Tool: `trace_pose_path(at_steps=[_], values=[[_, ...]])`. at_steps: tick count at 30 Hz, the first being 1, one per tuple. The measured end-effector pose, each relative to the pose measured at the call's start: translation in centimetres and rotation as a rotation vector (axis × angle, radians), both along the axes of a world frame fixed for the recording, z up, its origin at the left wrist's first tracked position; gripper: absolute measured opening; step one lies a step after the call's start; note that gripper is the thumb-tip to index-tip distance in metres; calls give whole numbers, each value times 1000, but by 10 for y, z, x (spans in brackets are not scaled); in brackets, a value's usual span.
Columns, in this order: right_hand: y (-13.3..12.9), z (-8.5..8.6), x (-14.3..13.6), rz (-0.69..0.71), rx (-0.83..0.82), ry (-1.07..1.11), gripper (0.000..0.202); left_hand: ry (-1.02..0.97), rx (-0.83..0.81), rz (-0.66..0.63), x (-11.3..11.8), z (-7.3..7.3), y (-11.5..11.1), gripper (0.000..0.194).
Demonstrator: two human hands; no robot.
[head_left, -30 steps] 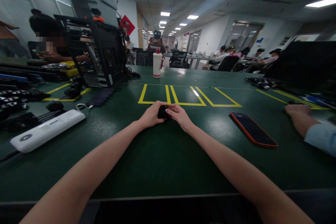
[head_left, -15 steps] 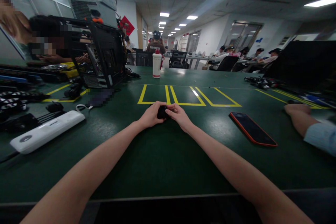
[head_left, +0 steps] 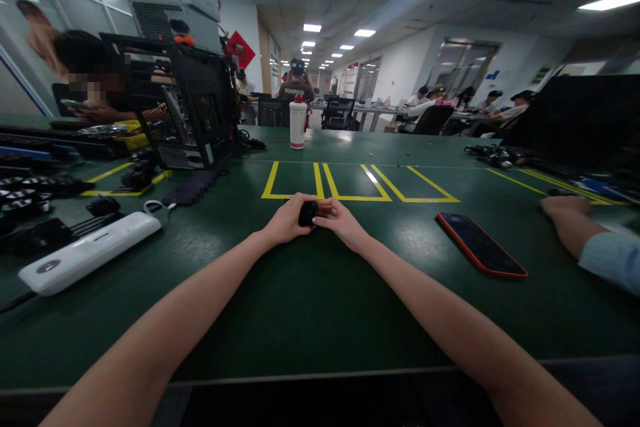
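Observation:
A small rounded black object (head_left: 307,213) sits between my hands, just in front of the yellow tape boxes; its kind does not show. My left hand (head_left: 289,219) is wrapped round its left side, thumb below and fingers over the top. On the other side, my right hand (head_left: 340,221) holds it with thumb and fingertips at its right edge. Both hands are closed on it, low over the green table (head_left: 300,320). Part of the object is hidden behind the fingers.
A white power strip (head_left: 93,250) and an open computer case (head_left: 195,107) are at left. An orange-edged phone (head_left: 483,245) lies at right, near another person's hand (head_left: 567,210). A white bottle (head_left: 297,123) stands beyond the yellow tape (head_left: 350,198).
My right thumb has shifted slightly on the black object, and more of its surface shows. My left hand keeps its hold. At far left, a person in the background has moved.

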State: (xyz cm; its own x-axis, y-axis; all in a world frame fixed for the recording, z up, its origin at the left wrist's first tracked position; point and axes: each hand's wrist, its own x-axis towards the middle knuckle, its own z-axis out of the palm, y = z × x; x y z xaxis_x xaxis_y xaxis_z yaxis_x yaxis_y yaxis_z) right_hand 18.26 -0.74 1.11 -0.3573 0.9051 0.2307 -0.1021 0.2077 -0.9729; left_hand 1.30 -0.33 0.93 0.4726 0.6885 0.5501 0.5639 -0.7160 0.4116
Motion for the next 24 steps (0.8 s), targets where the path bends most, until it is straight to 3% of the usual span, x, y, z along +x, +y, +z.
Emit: trace_pose_path(at_steps=[4,9,18,24], values=[[2,-3,-2,-49,13,4,26,-1,1,5,0,-1,1,61],[7,-7,-3,-70,-50,3,34,-9,18,4,1,-2,1,61],[3,-7,-1,29,8,68,39,1,1,6,0,0,0,61],[2,-6,-2,-54,20,21,25,4,3,8,1,0,1,61]])
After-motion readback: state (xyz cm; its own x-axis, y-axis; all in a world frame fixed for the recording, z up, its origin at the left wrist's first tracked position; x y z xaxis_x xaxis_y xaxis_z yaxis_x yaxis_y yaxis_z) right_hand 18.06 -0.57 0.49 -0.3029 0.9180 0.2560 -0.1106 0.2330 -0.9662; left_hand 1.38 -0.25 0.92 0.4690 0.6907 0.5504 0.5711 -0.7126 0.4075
